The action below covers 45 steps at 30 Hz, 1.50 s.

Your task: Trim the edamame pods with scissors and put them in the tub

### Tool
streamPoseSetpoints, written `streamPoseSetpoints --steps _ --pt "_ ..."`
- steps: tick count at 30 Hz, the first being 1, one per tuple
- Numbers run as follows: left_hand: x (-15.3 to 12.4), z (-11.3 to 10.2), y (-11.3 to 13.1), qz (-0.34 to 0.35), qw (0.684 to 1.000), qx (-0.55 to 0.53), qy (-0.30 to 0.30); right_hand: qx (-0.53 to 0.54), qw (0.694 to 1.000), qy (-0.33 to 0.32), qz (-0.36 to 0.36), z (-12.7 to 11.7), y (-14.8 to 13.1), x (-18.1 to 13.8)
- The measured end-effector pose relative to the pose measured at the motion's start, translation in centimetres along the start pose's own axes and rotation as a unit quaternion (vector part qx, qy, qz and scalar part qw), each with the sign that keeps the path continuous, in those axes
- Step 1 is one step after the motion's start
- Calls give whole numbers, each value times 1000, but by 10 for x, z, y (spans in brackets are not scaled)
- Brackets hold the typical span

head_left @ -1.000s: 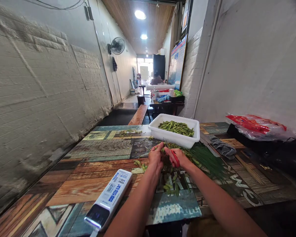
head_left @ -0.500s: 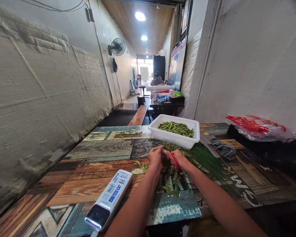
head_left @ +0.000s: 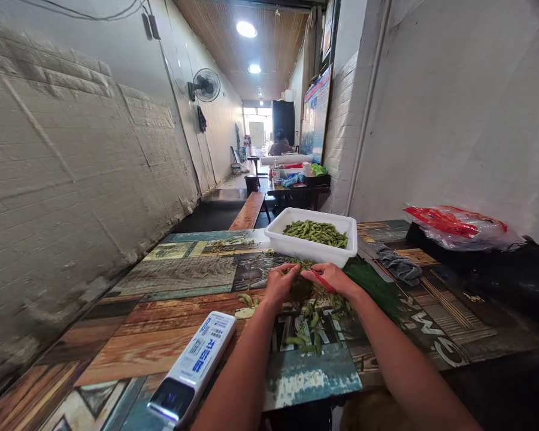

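Note:
My right hand (head_left: pixel 336 276) grips red-handled scissors (head_left: pixel 322 281), blades pointing up and left toward my other hand. My left hand (head_left: pixel 279 284) is closed, thumb and fingers pinched on what appears to be an edamame pod close to the blades; the pod is small and partly hidden. Just beyond both hands stands a white plastic tub (head_left: pixel 291 244) with many edamame pods (head_left: pixel 318 232) in it. Loose pods (head_left: pixel 315 338) and trimmings lie under and in front of my hands, and a few more pods (head_left: pixel 247 299) rest left of my left wrist.
A white device with blue lettering (head_left: pixel 197 359) lies on the wood-patterned table (head_left: pixel 161 305). Long green leaves (head_left: pixel 375 287), a grey cloth (head_left: pixel 397 264) and thin sticks (head_left: pixel 447 302) are at the right. Behind them is a red-and-clear plastic package (head_left: pixel 462 224). A person (head_left: pixel 281 145) sits far back.
The view has shifted slightly, so the scene sits further left. My right hand has turned the scissors flatter, while my left hand stays close to the blades.

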State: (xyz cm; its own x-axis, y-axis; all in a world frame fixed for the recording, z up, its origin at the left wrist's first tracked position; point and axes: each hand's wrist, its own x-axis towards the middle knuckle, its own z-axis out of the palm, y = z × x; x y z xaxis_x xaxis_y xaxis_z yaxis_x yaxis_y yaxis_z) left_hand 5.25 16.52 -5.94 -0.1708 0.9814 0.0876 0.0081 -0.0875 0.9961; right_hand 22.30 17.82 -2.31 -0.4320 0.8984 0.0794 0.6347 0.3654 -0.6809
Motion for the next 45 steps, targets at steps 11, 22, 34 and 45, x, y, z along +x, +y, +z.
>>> streamPoseSetpoints --steps 11,22,34,45 --pt "-1 -11 1 -35 993 16 -114 -44 998 -31 -37 -6 7 1" --pt "4 -21 16 -128 958 -235 107 -221 966 92 95 21 14 15" --pt "0 -13 4 -138 983 -124 12 -39 985 132 104 24 16 22" --pt "-12 5 15 -129 972 -195 -12 255 963 26 76 39 -3 11"
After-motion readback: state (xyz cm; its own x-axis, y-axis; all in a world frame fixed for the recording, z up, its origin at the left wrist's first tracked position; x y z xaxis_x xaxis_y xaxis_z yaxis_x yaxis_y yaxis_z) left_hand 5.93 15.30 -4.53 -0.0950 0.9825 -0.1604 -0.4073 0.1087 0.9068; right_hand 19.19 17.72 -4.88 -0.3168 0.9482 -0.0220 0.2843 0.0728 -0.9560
